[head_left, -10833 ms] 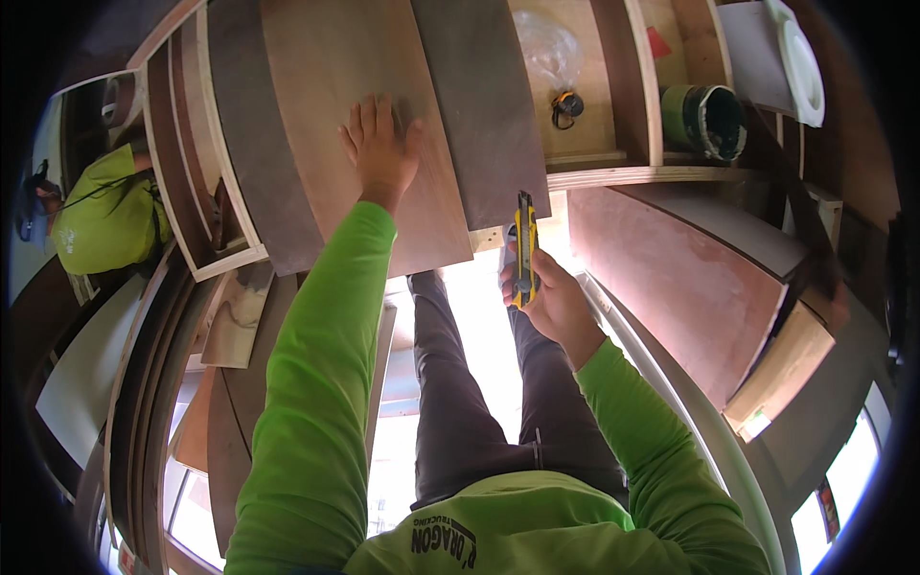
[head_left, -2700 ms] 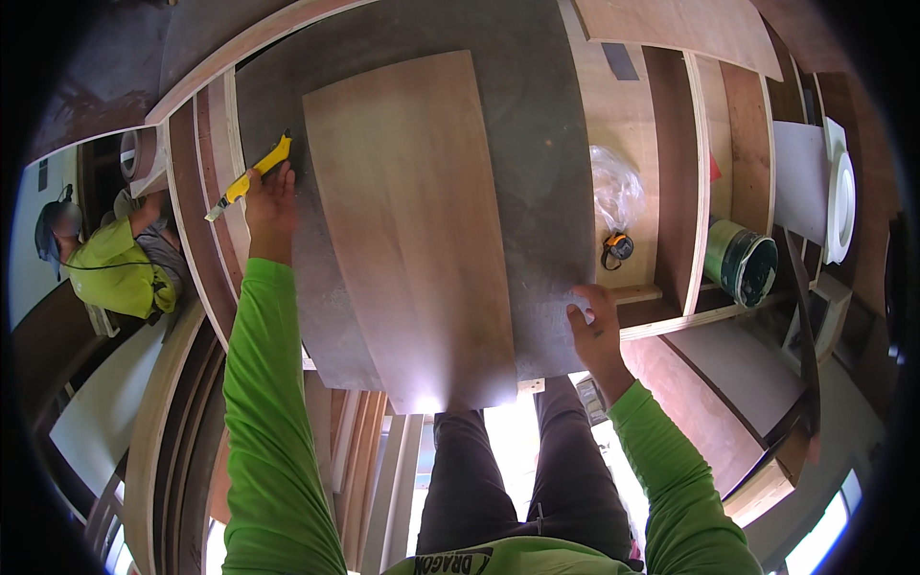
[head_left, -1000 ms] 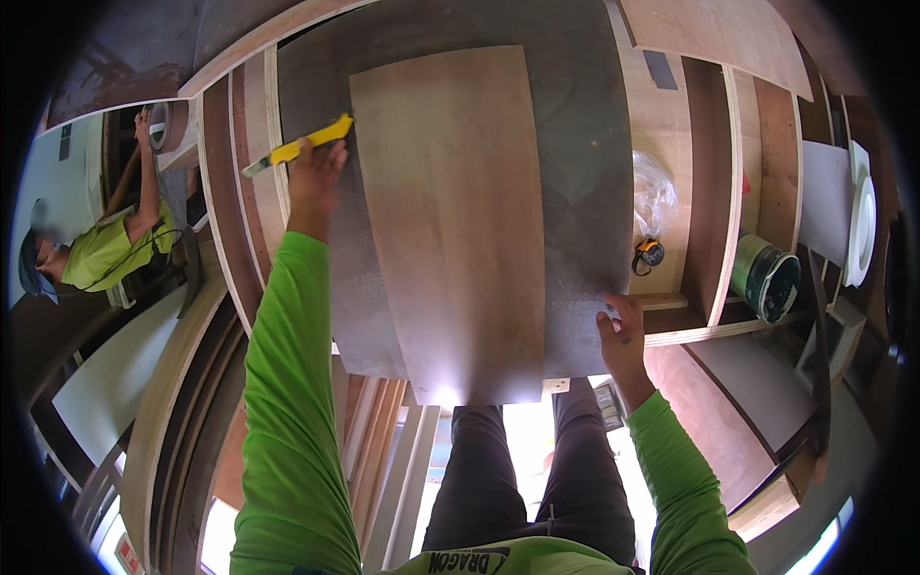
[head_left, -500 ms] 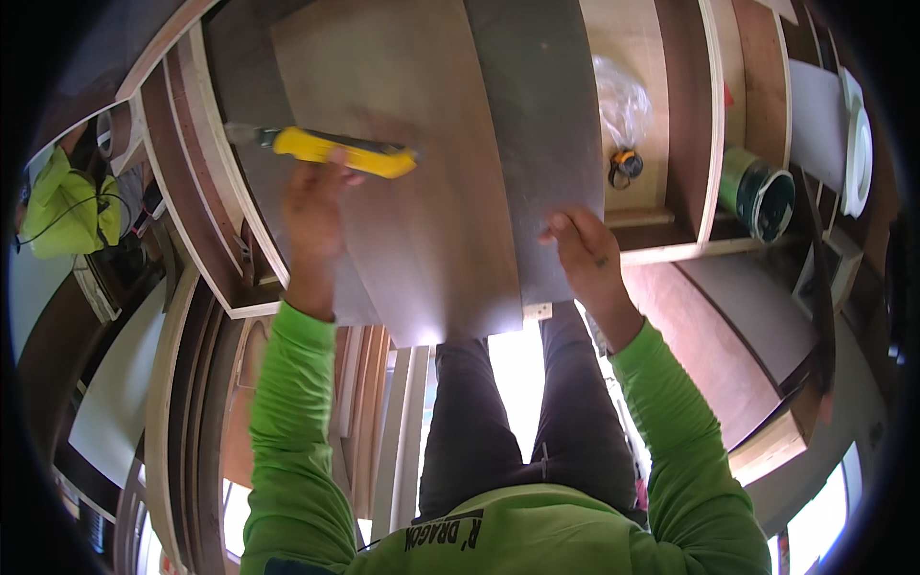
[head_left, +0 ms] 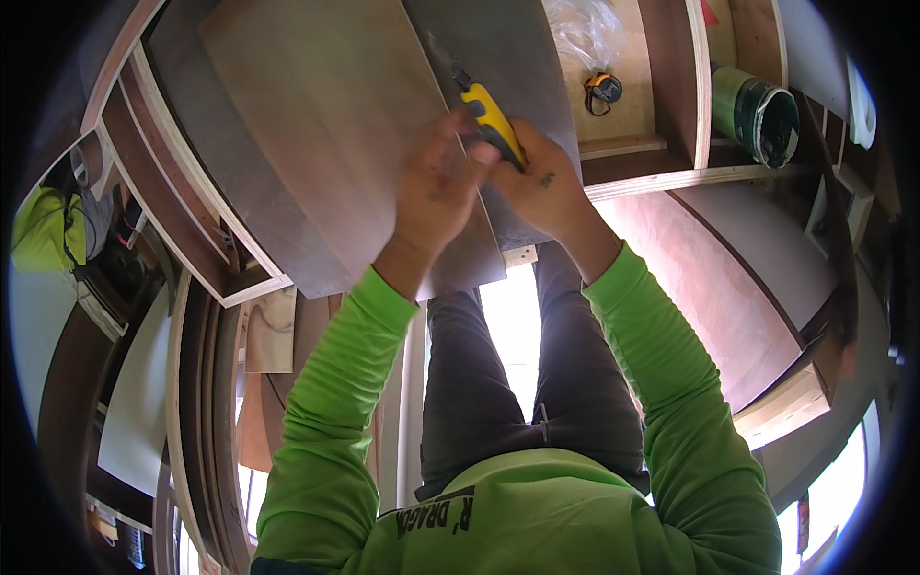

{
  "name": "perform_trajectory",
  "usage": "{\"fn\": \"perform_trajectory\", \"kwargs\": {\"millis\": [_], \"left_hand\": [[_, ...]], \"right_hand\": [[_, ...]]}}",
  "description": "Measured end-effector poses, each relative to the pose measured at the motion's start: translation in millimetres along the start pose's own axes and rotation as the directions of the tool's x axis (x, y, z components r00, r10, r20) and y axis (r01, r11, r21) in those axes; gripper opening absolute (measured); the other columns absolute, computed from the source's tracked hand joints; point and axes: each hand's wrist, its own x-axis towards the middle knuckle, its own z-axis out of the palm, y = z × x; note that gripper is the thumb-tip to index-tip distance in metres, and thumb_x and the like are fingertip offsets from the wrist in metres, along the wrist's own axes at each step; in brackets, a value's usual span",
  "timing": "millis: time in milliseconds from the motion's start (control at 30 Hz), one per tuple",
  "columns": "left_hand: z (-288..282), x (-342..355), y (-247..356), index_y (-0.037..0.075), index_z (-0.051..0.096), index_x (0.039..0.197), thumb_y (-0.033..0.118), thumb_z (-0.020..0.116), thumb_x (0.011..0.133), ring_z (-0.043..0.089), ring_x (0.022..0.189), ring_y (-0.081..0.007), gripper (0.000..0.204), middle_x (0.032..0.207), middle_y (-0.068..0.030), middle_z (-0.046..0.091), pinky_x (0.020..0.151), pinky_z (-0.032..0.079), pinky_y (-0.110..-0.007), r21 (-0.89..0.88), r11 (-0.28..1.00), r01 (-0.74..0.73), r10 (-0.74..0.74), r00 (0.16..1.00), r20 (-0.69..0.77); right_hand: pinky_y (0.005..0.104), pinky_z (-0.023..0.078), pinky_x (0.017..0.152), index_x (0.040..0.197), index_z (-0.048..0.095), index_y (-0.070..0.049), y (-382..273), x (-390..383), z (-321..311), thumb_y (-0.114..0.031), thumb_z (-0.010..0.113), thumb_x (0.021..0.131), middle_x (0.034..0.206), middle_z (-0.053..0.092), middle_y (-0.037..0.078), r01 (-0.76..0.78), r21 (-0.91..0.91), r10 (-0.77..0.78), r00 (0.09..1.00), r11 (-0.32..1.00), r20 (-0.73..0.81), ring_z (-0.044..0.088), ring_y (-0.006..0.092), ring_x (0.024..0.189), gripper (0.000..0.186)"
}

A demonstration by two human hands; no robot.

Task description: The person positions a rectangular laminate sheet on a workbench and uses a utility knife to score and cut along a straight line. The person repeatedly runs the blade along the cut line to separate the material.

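Note:
A yellow and black utility knife (head_left: 494,123) slants over the boards, its front end pointing up and left. My right hand (head_left: 544,182) is closed around its lower end. My left hand (head_left: 436,196) meets it from the other side, thumb and fingertips against the handle, though the fingers are partly blurred. Beneath both hands lies a brown wood panel (head_left: 316,115) on top of a dark grey sheet (head_left: 522,62). The knife's tip is blurred, so I cannot tell whether a blade is out.
Right of the sheet, an open wooden frame (head_left: 698,86) holds a tape measure (head_left: 603,88) and clear plastic wrap (head_left: 586,34). A green can (head_left: 757,115) lies on its side farther right. Another wooden frame (head_left: 177,182) and a yellow-green bag (head_left: 48,230) are on the left.
The utility knife has come from the left side to the middle, turning steeper. My right hand, which held nothing, now grips it too. The view has shifted over the boards.

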Motion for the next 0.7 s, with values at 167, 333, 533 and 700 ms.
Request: {"fn": "perform_trajectory", "kwargs": {"millis": [167, 333, 533, 700], "left_hand": [[-25, 38, -54, 0.004, 0.054, 0.139, 0.037, 0.053, 0.101, 0.041, 0.139, -0.0424, 0.051, 0.146, -0.0217, 0.050, 0.116, 0.027, -0.054, 0.601, 0.790, -0.122, 0.218, 0.972, -0.089], [-10, 57, -81, 0.007, 0.040, 0.152, 0.047, 0.046, 0.102, 0.026, 0.150, -0.0393, 0.064, 0.160, -0.0178, 0.034, 0.121, 0.013, -0.060, 0.828, 0.560, -0.020, 0.187, 0.977, -0.102], [15, 54, -83, 0.009, 0.032, 0.157, 0.052, 0.040, 0.102, 0.017, 0.154, -0.0346, 0.071, 0.166, -0.0146, 0.024, 0.123, 0.005, -0.058, 0.830, 0.548, 0.105, 0.108, 0.975, -0.194], [20, 52, -84, 0.012, 0.029, 0.159, 0.051, 0.038, 0.101, 0.014, 0.155, -0.0328, 0.070, 0.167, -0.0122, 0.022, 0.123, 0.003, -0.057, 0.840, 0.509, 0.189, 0.045, 0.968, -0.245]], "right_hand": [[0.0289, 0.042, 0.058, 0.105, 0.064, -0.004, 32, -22, -30, -0.020, 0.070, 0.089, 0.074, 0.055, 0.002, -0.203, 0.408, 0.226, 0.974, 0.890, -0.008, 0.050, 0.0123, 0.062, 0.023], [0.0251, 0.039, 0.059, 0.115, 0.061, 0.000, 40, -42, -50, -0.035, 0.065, 0.099, 0.074, 0.048, -0.002, -0.287, 0.582, 0.322, 0.946, 0.761, 0.045, 0.044, 0.0080, 0.063, 0.039], [0.0263, 0.043, 0.062, 0.119, 0.060, 0.002, 57, -39, -46, -0.039, 0.062, 0.102, 0.076, 0.049, 0.000, -0.310, 0.573, 0.351, 0.936, 0.759, 0.042, 0.049, 0.0093, 0.066, 0.044], [0.0272, 0.046, 0.060, 0.117, 0.061, -0.001, 60, -27, -24, -0.042, 0.059, 0.103, 0.076, 0.053, 0.001, -0.358, 0.469, 0.354, 0.930, 0.807, 0.100, 0.054, 0.0107, 0.066, 0.044]]}}
